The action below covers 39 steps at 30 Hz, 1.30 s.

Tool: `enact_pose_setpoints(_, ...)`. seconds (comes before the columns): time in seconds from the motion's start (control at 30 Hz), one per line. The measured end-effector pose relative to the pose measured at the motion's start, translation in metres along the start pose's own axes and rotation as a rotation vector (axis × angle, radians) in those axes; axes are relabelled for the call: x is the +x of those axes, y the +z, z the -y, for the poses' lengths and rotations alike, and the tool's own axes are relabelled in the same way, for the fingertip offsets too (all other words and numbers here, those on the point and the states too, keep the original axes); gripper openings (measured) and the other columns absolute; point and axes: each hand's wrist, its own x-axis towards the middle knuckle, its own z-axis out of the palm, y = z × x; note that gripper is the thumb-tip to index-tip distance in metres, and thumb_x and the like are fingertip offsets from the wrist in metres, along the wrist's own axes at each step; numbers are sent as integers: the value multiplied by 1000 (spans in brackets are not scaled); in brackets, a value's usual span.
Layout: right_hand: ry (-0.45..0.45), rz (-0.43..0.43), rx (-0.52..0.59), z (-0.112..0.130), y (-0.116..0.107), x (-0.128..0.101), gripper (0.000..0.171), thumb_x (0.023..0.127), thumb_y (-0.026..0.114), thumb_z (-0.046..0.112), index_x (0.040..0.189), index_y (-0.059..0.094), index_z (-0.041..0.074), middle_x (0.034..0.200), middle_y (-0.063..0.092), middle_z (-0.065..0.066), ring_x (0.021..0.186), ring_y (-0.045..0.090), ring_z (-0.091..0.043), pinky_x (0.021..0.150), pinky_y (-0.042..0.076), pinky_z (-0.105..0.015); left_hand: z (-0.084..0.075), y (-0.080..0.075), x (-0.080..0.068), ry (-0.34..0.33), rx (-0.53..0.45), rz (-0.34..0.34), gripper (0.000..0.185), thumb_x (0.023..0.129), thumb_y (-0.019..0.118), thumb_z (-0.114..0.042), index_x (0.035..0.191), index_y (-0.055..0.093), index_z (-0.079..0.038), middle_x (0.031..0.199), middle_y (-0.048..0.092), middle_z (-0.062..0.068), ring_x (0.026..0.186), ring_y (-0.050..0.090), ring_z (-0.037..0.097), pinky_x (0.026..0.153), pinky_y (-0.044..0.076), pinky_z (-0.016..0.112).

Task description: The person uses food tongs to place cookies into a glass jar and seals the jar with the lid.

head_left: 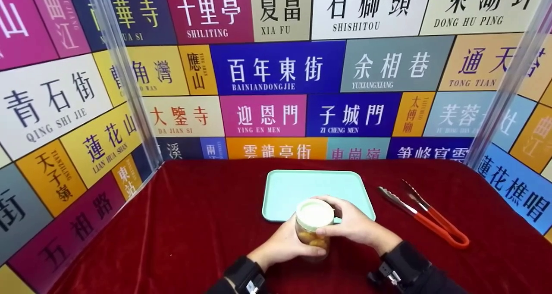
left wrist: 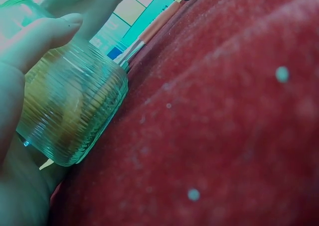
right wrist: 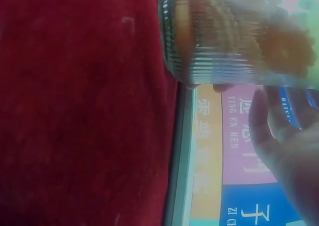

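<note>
Holding the jar (head_left: 312,233) at the tabletop's (head_left: 172,225) near edge, left hand (head_left: 282,246) wraps its ribbed body, right hand (head_left: 353,225) curls round the lid (head_left: 315,214); a loose grip could slip, spilling contents.

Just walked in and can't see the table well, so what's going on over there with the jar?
A person holds a clear ribbed jar of yellowish pieces above a red tablecloth. The left hand grips its body; the right hand grips the pale lid, which is on. Just behind it lies a mint tray, and red-handled tongs lie to the right.
</note>
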Motion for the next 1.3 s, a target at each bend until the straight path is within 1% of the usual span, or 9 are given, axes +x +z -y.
enact_pose_setpoints(0.17, 2, -43, -103, 2, 4, 2, 66, 84, 90, 22, 142, 62, 8, 130, 69, -7, 113, 67, -25, 96, 56, -35, -2, -1, -2, 3, 37, -10, 89, 75, 98, -16, 150, 50, -21, 134, 66, -6, 123, 64, 13, 110, 49, 31)
enact_pose_setpoints(0.33, 22, -121, -150, 7, 13, 4, 62, 80, 93, 27, 132, 64, 10, 123, 69, -3, 112, 64, -20, 98, 52, -34, -3, -2, -3, 0, 73, -30, 88, 74, 99, -19, 148, 53, -21, 131, 67, -8, 120, 66, 13, 108, 50, 30)
enact_pose_setpoints(0.47, 54, -196, -174, 10, 22, 5, 65, 74, 97, 30, 123, 60, 10, 119, 68, -3, 111, 63, -21, 99, 49, -36, -3, -1, -2, 21, 35, -15, 88, 74, 98, -15, 149, 52, -22, 134, 66, -5, 122, 65, 15, 109, 51, 32)
enact_pose_setpoints(0.6, 65, -231, -188, 12, 26, 5, 67, 71, 99, 31, 120, 58, 9, 118, 67, -3, 111, 63, -22, 98, 49, -37, -2, -1, -1, 38, -3, 3, 89, 74, 98, -11, 149, 51, -22, 136, 65, -3, 124, 65, 18, 109, 52, 34)
enact_pose_setpoints(0.77, 54, -167, -140, 12, 20, 5, 70, 73, 98, 27, 126, 57, 8, 121, 66, -6, 113, 63, -24, 99, 49, -36, -1, -2, -1, 31, 9, 3, 90, 74, 98, -13, 150, 50, -22, 135, 66, -4, 123, 65, 17, 109, 51, 33)
enact_pose_setpoints(0.93, 40, -29, 20, 7, 9, 2, 80, 82, 91, 20, 151, 53, 7, 137, 63, -12, 126, 60, -25, 106, 47, -32, 0, 0, 0, 12, -9, 3, 89, 75, 97, -12, 150, 49, -19, 136, 65, -6, 124, 64, 15, 110, 49, 31)
enact_pose_setpoints(1.07, 26, 21, 117, 3, 4, -1, 74, 89, 84, 16, 155, 52, 6, 143, 62, -15, 132, 57, -22, 111, 44, -30, 0, 2, 0, 1, -21, -1, 90, 75, 97, -10, 150, 48, -18, 135, 64, -6, 125, 63, 14, 111, 49, 31)
enact_pose_setpoints(1.17, 12, 12, 91, 1, 3, -1, 69, 91, 83, 16, 152, 55, 5, 142, 64, -14, 131, 59, -21, 110, 45, -28, 0, 2, 0, 3, -9, -7, 89, 75, 97, -12, 149, 50, -18, 134, 65, -6, 124, 64, 14, 110, 49, 31)
enact_pose_setpoints(1.3, -8, -38, -36, 2, 5, 0, 65, 88, 86, 20, 146, 60, 8, 137, 67, -8, 122, 63, -20, 104, 49, -32, -1, 1, -1, 12, 20, -15, 88, 74, 98, -14, 149, 52, -18, 132, 67, -6, 121, 66, 14, 108, 51, 31)
